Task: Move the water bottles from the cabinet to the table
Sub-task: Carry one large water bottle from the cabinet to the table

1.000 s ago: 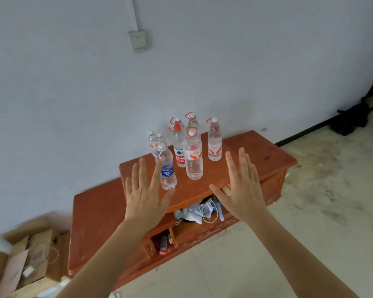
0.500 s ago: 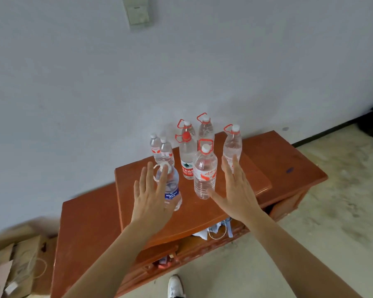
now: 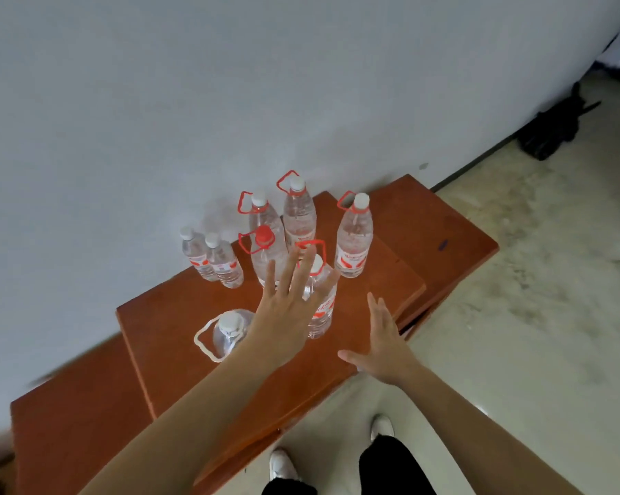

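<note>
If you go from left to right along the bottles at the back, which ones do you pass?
Two small bottles with white caps → red-capped bottle → tall bottle at the wall → right bottle with the red handle.

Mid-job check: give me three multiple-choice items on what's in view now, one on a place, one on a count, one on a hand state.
1. Where do the bottles stand?
A. on the floor
B. on the cabinet top
C. in a box

2. How many bottles show?
A. four
B. eight
C. eleven

3. What is the left hand doing?
A. open, holding nothing
B. closed on a bottle
C. out of view

Key: 1 B, all stand on the cabinet. 2 B, counting from the white-handled bottle to the rightmost bottle gives eight. 3 A, the left hand has spread fingers in front of the nearest red-handled bottle; the right hand is open too.
</note>
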A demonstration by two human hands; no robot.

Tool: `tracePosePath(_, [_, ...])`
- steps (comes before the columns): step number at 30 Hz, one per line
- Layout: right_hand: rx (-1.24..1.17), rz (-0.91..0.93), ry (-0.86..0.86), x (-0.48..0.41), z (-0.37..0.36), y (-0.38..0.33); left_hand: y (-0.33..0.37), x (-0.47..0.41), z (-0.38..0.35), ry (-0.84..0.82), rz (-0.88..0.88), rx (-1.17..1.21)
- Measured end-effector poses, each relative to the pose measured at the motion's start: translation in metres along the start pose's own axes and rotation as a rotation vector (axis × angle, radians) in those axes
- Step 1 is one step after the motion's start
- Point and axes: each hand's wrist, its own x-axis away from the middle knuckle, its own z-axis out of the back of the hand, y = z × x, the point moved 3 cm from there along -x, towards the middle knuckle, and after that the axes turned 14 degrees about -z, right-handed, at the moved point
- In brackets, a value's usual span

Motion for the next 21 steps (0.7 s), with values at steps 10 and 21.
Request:
tracePosePath(10, [-0.020, 0.105, -0.306, -0.100, -0.022, -0.016, -0.024, -0.063, -0.052, -0.408, 0.146, -0.058])
tracePosePath(21, [-0.232, 0.227, -0.170, -0.147, -0.056, -0.036, 0.006, -0.069, -0.053, -0.249, 0.492, -0.161])
